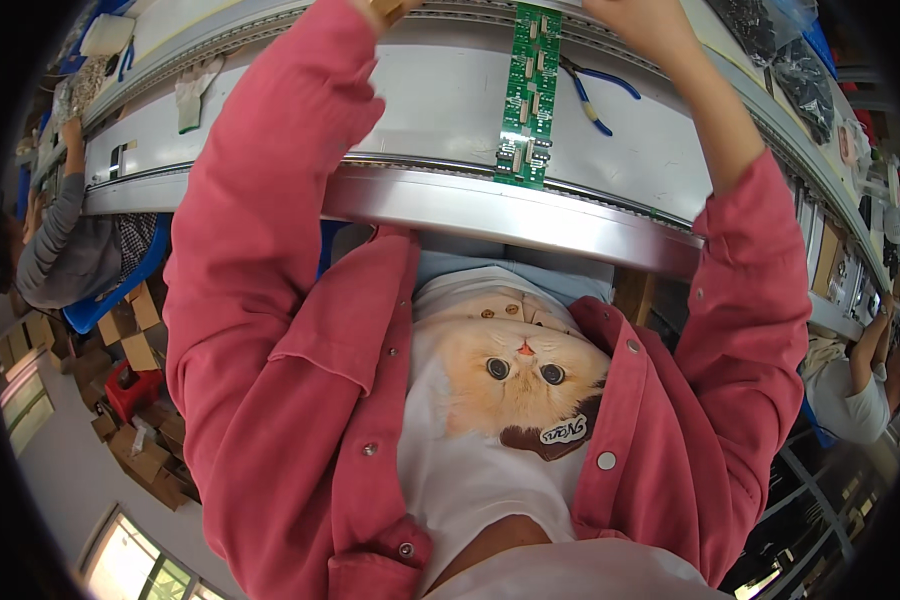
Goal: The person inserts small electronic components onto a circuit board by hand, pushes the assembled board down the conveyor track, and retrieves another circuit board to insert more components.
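Head view: left hand point(388, 8) is cut off at the far edge, so I cannot tell its finger state. Just right, 1 green circuit board point(528, 95) lies lengthwise on the grey conveyor point(440, 100), beside blue-handled pliers point(592, 95). Right hand point(645, 25) reaches far; fingers hidden.

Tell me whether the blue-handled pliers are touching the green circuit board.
Cannot tell. In the head view, the nose of the blue-handled pliers comes right up to the right edge of the green circuit board, and no clear gap or contact shows.
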